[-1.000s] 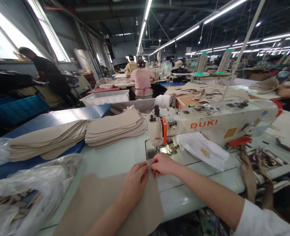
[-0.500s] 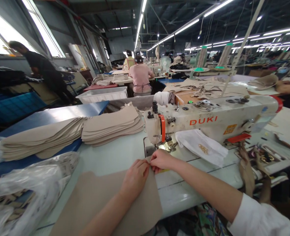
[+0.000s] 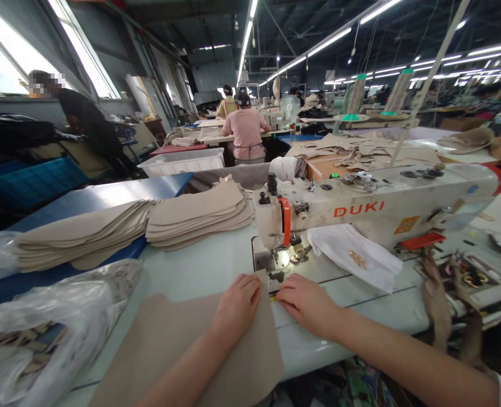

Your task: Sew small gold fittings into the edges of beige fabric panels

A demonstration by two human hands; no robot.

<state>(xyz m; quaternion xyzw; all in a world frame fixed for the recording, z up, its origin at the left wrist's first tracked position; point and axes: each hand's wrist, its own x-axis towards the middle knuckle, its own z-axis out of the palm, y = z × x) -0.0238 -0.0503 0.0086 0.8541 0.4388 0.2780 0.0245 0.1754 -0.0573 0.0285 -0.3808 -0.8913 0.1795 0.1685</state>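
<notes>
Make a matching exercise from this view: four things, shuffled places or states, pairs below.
1. Left hand
2. Right hand
3. White cloth
4. Sewing machine

A. Has gold-coloured pieces on it
B. Beyond the right edge of the beige panel
C. Bears orange DUKI lettering
D. On the beige panel

Pairs: 1-D, 2-B, 3-A, 4-C
</notes>
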